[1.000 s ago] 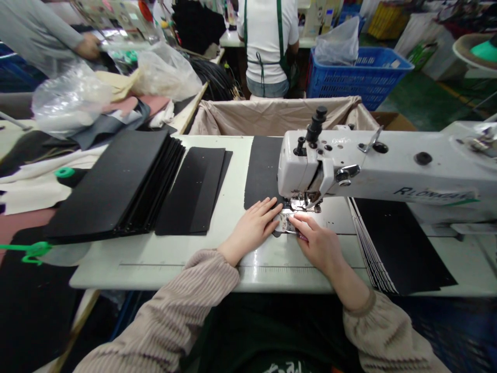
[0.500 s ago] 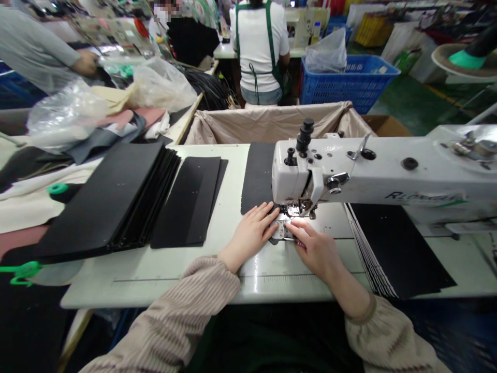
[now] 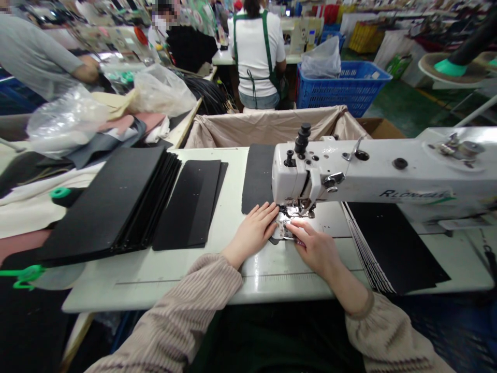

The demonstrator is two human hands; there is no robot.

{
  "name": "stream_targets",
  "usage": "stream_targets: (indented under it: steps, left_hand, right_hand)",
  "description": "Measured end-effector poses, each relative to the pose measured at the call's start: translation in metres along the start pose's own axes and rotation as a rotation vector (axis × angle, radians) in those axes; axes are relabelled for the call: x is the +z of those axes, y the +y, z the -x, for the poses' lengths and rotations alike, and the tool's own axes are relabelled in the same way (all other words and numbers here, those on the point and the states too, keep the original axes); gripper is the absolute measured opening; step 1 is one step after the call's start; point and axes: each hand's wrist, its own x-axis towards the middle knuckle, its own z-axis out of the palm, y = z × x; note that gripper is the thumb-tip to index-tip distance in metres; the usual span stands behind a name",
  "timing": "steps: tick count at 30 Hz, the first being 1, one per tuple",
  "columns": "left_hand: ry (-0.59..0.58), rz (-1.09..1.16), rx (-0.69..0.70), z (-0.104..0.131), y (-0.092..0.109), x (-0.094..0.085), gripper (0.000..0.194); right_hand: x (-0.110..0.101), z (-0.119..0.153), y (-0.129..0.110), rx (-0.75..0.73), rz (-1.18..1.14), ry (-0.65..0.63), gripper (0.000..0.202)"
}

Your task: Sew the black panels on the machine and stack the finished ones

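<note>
A white sewing machine (image 3: 368,173) stands on the pale green table (image 3: 233,290). My left hand (image 3: 256,228) lies with its fingers spread, fingertips beside the presser foot at the near edge of a black panel (image 3: 258,178). That panel runs partly behind the machine head. My right hand (image 3: 314,246) is at the metal plate (image 3: 281,230) in front of the needle area, index finger stretched out and the other fingers curled under. Whatever those curled fingers may hold is hidden.
Black panels are stacked at the left (image 3: 104,202), with a smaller pile (image 3: 190,202) beside them. More panels (image 3: 392,243) lie under the machine arm. A cloth-lined bin (image 3: 248,127) and a blue crate (image 3: 341,88) stand beyond. People work behind.
The view has shifted slightly, so the background sits a little lower. Both hands stay in nearly the same place at the machine.
</note>
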Motion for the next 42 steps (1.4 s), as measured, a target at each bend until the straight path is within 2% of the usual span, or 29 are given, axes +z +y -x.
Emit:
stream_targets:
  steps: [18,24,28,34,39,42]
  left_hand:
    - [0.016,-0.007,-0.009,-0.001,0.004,-0.001,0.047]
    - [0.103,0.036,-0.007,0.000,0.002,-0.002,0.047]
    - [0.171,0.036,-0.058,-0.002,-0.003,0.000,0.047]
    - [0.145,0.039,-0.066,-0.004,-0.008,0.007,0.047]
    - [0.110,-0.016,-0.129,-0.006,0.003,-0.002,0.049]
    - [0.124,-0.076,-0.259,0.001,0.019,-0.013,0.056]
  right_hand:
    - [0.002,0.001,0.002,-0.008,-0.024,0.017,0.046]
    - [0.003,0.002,0.002,0.010,-0.017,0.022,0.045]
    - [0.001,0.002,0.000,0.026,-0.007,0.017,0.044]
    - [0.001,0.002,-0.001,0.021,-0.004,0.022,0.043]
    - [-0.001,0.004,0.000,0.046,-0.046,0.023,0.043]
    - [-0.001,0.003,0.000,0.054,-0.101,0.033,0.044]
